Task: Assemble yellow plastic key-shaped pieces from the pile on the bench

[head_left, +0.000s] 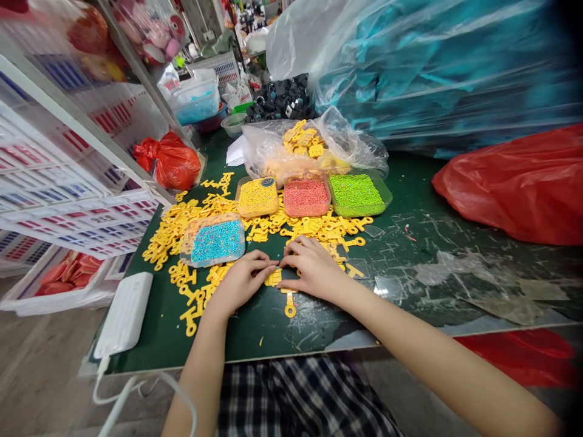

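Over the near middle of the table, my two hands meet around a small yellow plastic piece [273,278]. My left hand [243,279] is closed, thumb and forefinger pinched at the piece's upper edge; whatever is between those tips is too small to make out. My right hand [312,267] has its thumb and fingers curled around the right side of the piece. A yellow piece with a ring end [290,308] lies just below my right hand. Close by stand a tray of blue beads [217,241], a tray of yellow beads [257,197], a tray of red beads [306,197] and a tray of green beads [357,193].
Loose yellow pieces [170,233] are heaped around the trays. A clear bag [259,145] with more stands behind. A white power bank [125,312] with a cable sits at the left edge. White crates [68,164] flank the table; a red bag [514,188] lies right.
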{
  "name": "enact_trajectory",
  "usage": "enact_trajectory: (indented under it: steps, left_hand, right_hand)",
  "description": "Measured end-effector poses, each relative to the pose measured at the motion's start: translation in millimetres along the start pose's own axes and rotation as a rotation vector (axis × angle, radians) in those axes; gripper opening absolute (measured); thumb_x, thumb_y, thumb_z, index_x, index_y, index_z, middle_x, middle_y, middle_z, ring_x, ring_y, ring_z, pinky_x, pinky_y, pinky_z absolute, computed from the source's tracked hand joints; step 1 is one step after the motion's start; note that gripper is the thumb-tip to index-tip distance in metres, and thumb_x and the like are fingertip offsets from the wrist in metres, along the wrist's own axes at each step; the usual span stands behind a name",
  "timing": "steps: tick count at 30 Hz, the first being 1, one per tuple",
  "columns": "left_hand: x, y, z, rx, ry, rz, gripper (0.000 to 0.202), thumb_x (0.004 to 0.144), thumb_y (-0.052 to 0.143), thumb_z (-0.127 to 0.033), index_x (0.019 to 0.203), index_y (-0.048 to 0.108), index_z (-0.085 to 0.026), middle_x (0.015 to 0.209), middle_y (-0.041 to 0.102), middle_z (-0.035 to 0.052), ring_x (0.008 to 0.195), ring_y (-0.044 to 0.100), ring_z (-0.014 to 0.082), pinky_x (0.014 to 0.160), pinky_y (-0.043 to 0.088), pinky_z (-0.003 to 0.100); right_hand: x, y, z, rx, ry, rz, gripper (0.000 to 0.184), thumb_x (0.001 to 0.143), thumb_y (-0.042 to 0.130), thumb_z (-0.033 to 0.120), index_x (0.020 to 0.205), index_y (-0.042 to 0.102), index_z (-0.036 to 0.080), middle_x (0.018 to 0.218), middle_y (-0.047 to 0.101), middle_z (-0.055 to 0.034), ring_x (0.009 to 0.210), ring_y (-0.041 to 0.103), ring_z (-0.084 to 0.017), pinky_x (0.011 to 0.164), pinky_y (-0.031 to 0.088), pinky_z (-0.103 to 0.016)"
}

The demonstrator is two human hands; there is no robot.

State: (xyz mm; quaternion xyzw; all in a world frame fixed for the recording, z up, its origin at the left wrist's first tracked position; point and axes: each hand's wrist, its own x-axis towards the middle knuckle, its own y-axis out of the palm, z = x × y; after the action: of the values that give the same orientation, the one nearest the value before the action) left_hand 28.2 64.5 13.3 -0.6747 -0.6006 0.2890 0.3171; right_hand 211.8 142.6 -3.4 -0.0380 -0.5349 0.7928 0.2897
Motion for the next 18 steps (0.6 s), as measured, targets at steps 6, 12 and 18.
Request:
enact_trajectory:
  steps: [6,12,18]
  left_hand:
    - [-0.3,-0.8,-10.2,-0.057,0.033,-0.239,0.026,0.094,0.052,-0.036,0.096,0.073,-0.021,0.092,0.069,0.0057,0.085,0.065,0.0188,0.072,0.051,0.030]
    - [-9.2,-14.7,-9.1,0.094,0.103,-0.668,0.025,0.093,0.053,-0.037,0.088,0.071,-0.021,0.086,0.070,0.0050,0.080,0.063,0.0179,0.071,0.050,0.030]
    - [-19.4,-38.4,27.2,0.455,-0.095,-0.702,0.028,0.092,0.053,-0.042,0.085,0.071,-0.023,0.090,0.073,0.0060,0.090,0.063,0.0265,0.086,0.042,0.044]
  right_hand:
    - [-1.1,1.3,-0.4,0.002,-0.007,-0.024,0.031,0.073,0.079,0.045,0.089,0.072,0.019,0.097,0.063,-0.0062,0.099,0.049,-0.025,0.085,0.038,-0.037]
    - [-1.1,1.9,-0.5,0.016,0.005,-0.037,0.033,0.071,0.079,0.047,0.089,0.072,0.020,0.095,0.064,-0.0047,0.098,0.051,-0.024,0.084,0.039,-0.036]
    - [-0.5,1.6,-0.2,0.017,0.005,-0.038,0.034,0.070,0.080,0.049,0.088,0.072,0.022,0.093,0.064,-0.0034,0.096,0.052,-0.023,0.082,0.040,-0.035]
